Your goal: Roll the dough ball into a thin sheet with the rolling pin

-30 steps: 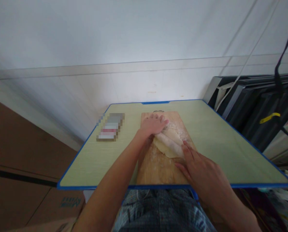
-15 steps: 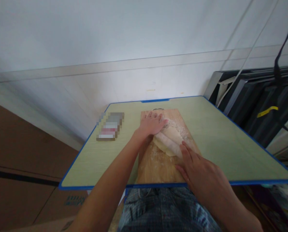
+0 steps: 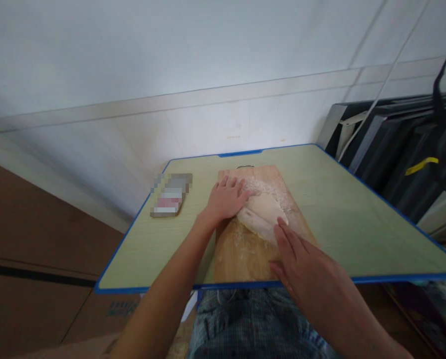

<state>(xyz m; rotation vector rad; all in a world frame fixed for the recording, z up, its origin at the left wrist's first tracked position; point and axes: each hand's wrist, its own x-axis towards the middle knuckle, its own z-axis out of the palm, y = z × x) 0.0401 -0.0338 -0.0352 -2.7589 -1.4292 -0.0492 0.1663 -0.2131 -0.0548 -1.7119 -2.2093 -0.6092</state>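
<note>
A flattened sheet of pale dough (image 3: 267,206) lies on a floured wooden board (image 3: 241,264). Across the dough, slanting from upper left to lower right, runs a flour-whitened rolling pin (image 3: 258,225). My left hand (image 3: 227,198) lies palm down over the pin's far left end, its fingers stretched and spread above the board. At the pin's near right end is my right hand (image 3: 300,257), fingers laid over it and thumb on the near side. Both ends of the pin are hidden under the hands.
The board rests on a pale green table (image 3: 342,209) with a blue rim. A pixelated flat object (image 3: 170,195) lies at left. Behind stands a white wall (image 3: 208,124); dark panels (image 3: 402,144) lean at right, and a brown carton (image 3: 28,239) is at left.
The rolling pin and both hands have shifted slightly left and towards me over the dough. More of the dough's far side shows now. My left hand has slid off the board's far middle towards its left edge.
</note>
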